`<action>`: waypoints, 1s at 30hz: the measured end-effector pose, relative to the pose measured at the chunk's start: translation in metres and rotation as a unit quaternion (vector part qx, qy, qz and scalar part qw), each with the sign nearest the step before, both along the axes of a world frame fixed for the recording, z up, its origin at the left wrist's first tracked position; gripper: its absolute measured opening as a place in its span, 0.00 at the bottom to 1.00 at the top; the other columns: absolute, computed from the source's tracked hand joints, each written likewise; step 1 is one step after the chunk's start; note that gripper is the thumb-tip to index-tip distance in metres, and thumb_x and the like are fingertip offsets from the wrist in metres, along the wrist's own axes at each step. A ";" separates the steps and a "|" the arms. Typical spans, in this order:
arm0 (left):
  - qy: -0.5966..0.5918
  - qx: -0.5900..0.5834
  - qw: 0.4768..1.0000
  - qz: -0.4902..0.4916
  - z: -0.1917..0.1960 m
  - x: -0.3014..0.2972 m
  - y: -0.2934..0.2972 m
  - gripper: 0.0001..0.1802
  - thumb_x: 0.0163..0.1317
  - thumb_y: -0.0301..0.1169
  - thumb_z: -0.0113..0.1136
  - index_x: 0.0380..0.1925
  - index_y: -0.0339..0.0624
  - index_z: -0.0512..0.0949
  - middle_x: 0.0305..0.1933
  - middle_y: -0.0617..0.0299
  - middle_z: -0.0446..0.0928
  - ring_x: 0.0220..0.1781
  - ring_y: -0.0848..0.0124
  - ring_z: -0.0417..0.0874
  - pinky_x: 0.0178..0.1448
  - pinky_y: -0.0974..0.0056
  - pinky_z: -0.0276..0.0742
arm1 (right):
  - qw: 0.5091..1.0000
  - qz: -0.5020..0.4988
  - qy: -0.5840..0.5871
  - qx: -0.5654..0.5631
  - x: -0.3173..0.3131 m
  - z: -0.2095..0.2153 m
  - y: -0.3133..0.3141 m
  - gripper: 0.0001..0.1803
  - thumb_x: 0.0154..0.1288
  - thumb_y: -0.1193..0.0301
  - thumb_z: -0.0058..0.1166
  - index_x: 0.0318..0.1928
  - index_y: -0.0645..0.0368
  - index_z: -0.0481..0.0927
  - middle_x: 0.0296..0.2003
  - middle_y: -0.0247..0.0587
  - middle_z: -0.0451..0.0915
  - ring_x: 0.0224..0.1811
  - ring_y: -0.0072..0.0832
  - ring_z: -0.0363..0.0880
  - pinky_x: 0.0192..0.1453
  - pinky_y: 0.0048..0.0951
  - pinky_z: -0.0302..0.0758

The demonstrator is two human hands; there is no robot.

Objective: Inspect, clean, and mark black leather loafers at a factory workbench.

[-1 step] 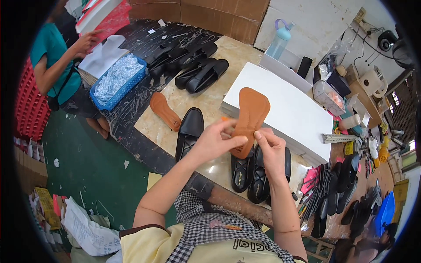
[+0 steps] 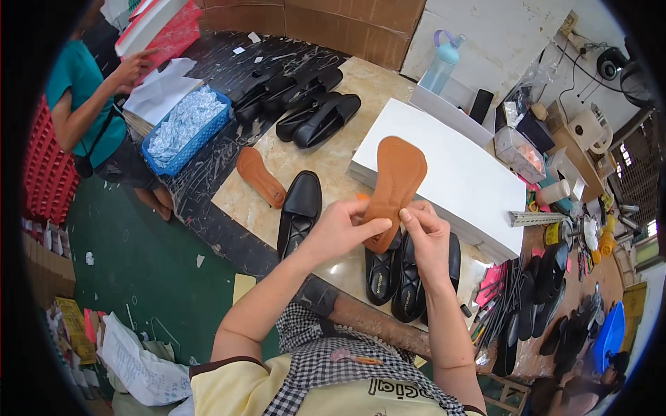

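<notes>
A brown shoe insole (image 2: 399, 170) is held up between both hands, its wide end pointing away from me. My left hand (image 2: 341, 223) pinches its left edge near the narrow end; a bit of orange shows at the fingers. From the other side, my right hand (image 2: 427, 232) grips the insole with thumb and fingers. Below the hands stand several black shoes (image 2: 408, 295), partly covered by my right hand and wrist. Beside my left wrist rests another black shoe (image 2: 303, 197). A second brown insole (image 2: 260, 177) lies flat on the table to the left.
Several black shoes (image 2: 320, 119) stand farther back, near a blue basket (image 2: 186, 156) of crumpled wrapping. White boxes (image 2: 444, 177) sit beyond my right hand, with a light-blue bottle (image 2: 442, 66) behind. Tools and shoes crowd the right side. A co-worker in teal (image 2: 90, 97) stands at left.
The insole and my hands have shifted very slightly, with both hands still on it. The co-worker's hand and the red and white item have moved a little left.
</notes>
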State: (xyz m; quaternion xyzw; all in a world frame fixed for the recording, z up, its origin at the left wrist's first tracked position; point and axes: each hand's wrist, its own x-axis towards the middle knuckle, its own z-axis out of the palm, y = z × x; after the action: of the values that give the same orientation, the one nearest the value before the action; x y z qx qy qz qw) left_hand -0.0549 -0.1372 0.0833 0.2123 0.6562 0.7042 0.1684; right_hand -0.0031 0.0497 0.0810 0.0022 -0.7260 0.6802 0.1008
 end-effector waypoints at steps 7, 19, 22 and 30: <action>-0.064 -0.011 0.997 -0.036 -0.009 0.011 0.015 0.13 0.68 0.33 0.62 0.42 0.32 0.85 0.31 0.63 0.85 0.32 0.82 0.80 0.35 0.73 0.76 | 0.983 0.009 -0.102 -0.153 -0.007 0.000 0.009 0.12 0.68 0.71 0.62 0.46 0.67 0.86 0.37 0.34 0.85 0.42 0.18 0.80 0.51 0.24 0.74; -0.127 -0.018 0.992 -0.004 -0.039 0.038 0.019 0.12 0.68 0.30 0.62 0.41 0.31 0.85 0.33 0.60 0.86 0.33 0.78 0.85 0.39 0.72 0.80 | 0.979 -0.052 -0.112 -0.164 -0.005 -0.030 0.001 0.09 0.65 0.72 0.66 0.40 0.66 0.88 0.33 0.34 0.83 0.36 0.19 0.77 0.46 0.24 0.72; -0.143 0.004 0.990 -0.022 -0.036 0.027 0.018 0.12 0.67 0.31 0.63 0.41 0.31 0.85 0.33 0.61 0.86 0.34 0.79 0.84 0.38 0.72 0.80 | 0.967 -0.026 -0.133 -0.217 -0.004 -0.032 0.001 0.12 0.69 0.69 0.61 0.45 0.65 0.87 0.38 0.34 0.84 0.43 0.19 0.79 0.52 0.24 0.73; -0.088 -0.053 0.995 0.003 -0.036 0.030 0.008 0.11 0.65 0.31 0.66 0.40 0.32 0.85 0.32 0.63 0.85 0.33 0.82 0.82 0.37 0.73 0.78 | 0.982 0.001 -0.133 -0.132 0.000 -0.014 -0.014 0.14 0.62 0.74 0.67 0.47 0.66 0.83 0.42 0.39 0.84 0.46 0.22 0.81 0.53 0.26 0.76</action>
State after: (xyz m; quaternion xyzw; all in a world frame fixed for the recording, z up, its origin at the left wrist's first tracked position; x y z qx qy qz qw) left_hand -0.0250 -0.1287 0.0468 0.1380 0.6761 0.6848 0.2343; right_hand -0.0034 0.0357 0.0674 -0.1007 -0.6368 0.7644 0.0018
